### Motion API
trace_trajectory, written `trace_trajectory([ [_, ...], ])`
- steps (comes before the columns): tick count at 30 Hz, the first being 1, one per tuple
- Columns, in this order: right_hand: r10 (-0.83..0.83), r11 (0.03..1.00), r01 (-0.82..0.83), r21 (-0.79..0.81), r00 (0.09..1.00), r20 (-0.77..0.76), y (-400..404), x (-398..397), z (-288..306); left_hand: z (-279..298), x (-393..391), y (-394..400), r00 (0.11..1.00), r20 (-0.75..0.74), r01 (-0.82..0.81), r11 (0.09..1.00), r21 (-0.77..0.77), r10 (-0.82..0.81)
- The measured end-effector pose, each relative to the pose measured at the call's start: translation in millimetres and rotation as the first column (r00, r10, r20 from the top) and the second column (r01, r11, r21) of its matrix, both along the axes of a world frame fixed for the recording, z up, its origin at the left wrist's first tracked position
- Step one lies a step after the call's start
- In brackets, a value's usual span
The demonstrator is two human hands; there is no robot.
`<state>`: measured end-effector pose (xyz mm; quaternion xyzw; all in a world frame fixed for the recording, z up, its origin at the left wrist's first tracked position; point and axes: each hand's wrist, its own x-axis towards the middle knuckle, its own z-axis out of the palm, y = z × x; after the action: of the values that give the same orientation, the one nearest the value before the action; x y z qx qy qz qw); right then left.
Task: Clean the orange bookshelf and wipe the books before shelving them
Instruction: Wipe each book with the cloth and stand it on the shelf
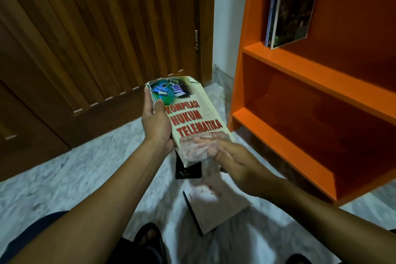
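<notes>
A cream paperback book [188, 113] with red title lettering and a globe picture on its cover is held out over the pale marble floor [64, 184], to the left of the orange bookshelf [310, 83]. The left hand [157, 122] grips the book along its spine edge, thumb on the cover and fingers wrapped behind, probably to steady it flat and tilted upward so the cover can be wiped. The right hand [233, 161] lies over the book's near end, pressing a thin, see-through cloth or wipe [197, 152] against the cover; its fingers are blurred, so whether it pinches the cloth or only presses on it cannot be told. Below the held book, on the floor, lie a dark book [188, 170] and a tan-covered book [216, 203], seemingly waiting their turn; both are partly hidden by the hands and cloth. On the bookshelf's upper level, two thin books [291, 6] already lean upright against the left wall, their tops cut off by the frame. The two lower levels look bare, and the bookshelf's right side runs out of view. Left of the bookshelf stands a slatted wooden door [96, 38]. A dark sandal [150, 240] shows at the bottom edge.
</notes>
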<state>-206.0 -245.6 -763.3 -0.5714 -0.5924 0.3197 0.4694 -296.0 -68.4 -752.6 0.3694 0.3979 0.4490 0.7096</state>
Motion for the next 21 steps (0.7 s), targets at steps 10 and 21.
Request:
trace_trajectory([
  [10, -0.512, 0.856, 0.502, -0.124, 0.856, -0.065, 11, 49, -1, 16, -20, 4, 0.996, 0.028, 0.083, 0.979, 0.186, -0.089],
  [21, -0.221, 0.944, 0.082, -0.319, 0.875, -0.431, 8, 72, -7, 33, -10, -29, 0.911, -0.152, 0.413, 0.827, 0.382, -0.384],
])
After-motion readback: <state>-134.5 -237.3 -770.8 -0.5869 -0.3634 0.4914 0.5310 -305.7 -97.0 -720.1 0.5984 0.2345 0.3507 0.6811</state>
